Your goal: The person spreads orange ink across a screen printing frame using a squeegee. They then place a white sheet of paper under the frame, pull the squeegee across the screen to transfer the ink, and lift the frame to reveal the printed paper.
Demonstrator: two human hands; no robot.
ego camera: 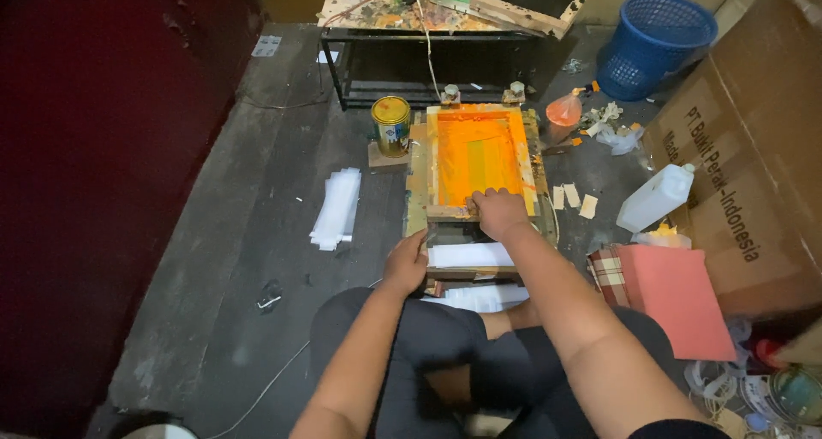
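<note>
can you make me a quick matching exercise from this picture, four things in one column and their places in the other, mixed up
Things:
1. paint tin
2. blue basket
3. white plastic jug
4. stack of white sheets

Places:
A. lying on the floor left of the printing frame
B. standing at the far left corner of the printing frame
C. at the top right, beyond the cardboard box
D. lying right of the frame, against the cardboard box

Pairs: 1-B, 2-C, 3-D, 4-A
</note>
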